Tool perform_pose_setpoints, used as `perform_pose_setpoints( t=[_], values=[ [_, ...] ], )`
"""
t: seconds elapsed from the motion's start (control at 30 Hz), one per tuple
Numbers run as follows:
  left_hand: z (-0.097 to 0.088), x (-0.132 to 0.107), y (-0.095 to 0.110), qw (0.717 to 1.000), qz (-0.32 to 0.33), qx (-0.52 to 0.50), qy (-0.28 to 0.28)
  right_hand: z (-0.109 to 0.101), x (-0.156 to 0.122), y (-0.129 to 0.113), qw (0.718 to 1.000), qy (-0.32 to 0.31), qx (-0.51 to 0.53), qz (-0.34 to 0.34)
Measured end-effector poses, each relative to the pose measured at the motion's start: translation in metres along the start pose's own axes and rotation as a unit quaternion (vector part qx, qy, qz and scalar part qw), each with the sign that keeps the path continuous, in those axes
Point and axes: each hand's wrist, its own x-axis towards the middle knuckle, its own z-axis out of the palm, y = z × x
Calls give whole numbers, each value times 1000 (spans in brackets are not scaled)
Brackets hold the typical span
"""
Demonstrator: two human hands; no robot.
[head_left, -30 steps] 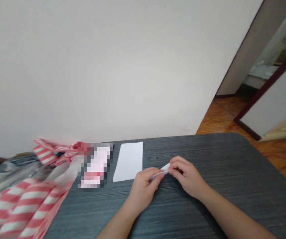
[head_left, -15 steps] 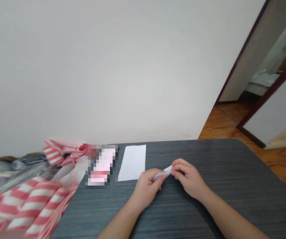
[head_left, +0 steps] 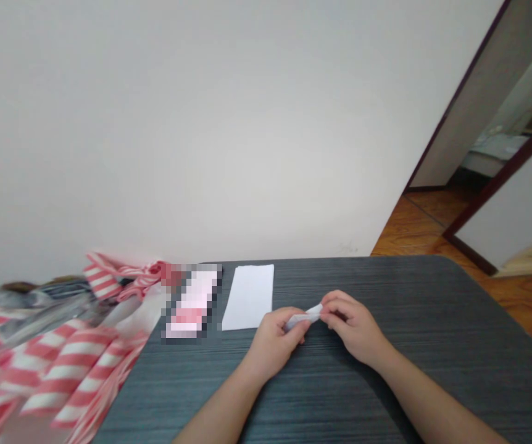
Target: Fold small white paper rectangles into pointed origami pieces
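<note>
Folded white paper is pinched by left hand and right hand; uneven pulling could tear it.

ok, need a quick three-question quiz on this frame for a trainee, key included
1. Multiple choice: what do the left hand and the right hand hold between them?
a) a cup
b) a small white piece of paper
c) a pair of scissors

2. True or false: the larger white paper lies flat on the dark table.

3. Fill in: the cloth at the left of the picture is patterned with red and white ____.

Key: 1 b; 2 true; 3 stripes.
</note>
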Motion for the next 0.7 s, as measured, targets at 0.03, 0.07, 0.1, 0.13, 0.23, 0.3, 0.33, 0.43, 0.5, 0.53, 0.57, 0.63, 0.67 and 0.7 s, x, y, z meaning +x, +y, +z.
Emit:
perform_pose_setpoints(
  t=[0.03,0.07,0.1,0.13,0.23,0.3,0.33,0.43,0.5,0.53,0.57,0.63,0.67,0.7],
  values=[
    [0,0,0,1000,-4,-9,1,0,0,0,1000,-4,-1,-1],
    [0,0,0,1000,-7,-18,2,0,0,-1,1000,-11,-3,-3],
    [1,0,0,1000,-9,-25,1,0,0,0,1000,-19,-4,-6],
    [1,0,0,1000,-11,-29,-1,1,0,0,1000,-27,-5,-10],
    [2,1,-4,999,-12,-36,-8,5,-2,5,999,-31,-1,-7],
    [2,2,-7,999,-14,-48,-1,8,-4,11,1000,-15,17,21],
    [2,2,-8,998,-17,-56,4,10,-5,13,998,-7,35,43],
    [1,2,-10,997,-25,-74,14,13,-6,17,992,2,82,96],
    [0,1,-10,997,-23,-78,16,13,-6,16,991,-3,85,107],
    [-1,1,-10,997,-22,-77,16,14,-6,15,991,-10,78,109],
    [-1,1,-10,997,-20,-75,15,14,-6,14,991,-20,71,112],
    [-2,0,-9,997,-21,-73,11,15,-5,13,989,-45,68,122],
    [-3,-1,-9,997,-22,-74,10,16,-5,12,988,-55,71,127],
    [-3,-1,-9,997,-22,-75,10,16,-5,12,987,-63,73,130]
  ],
)
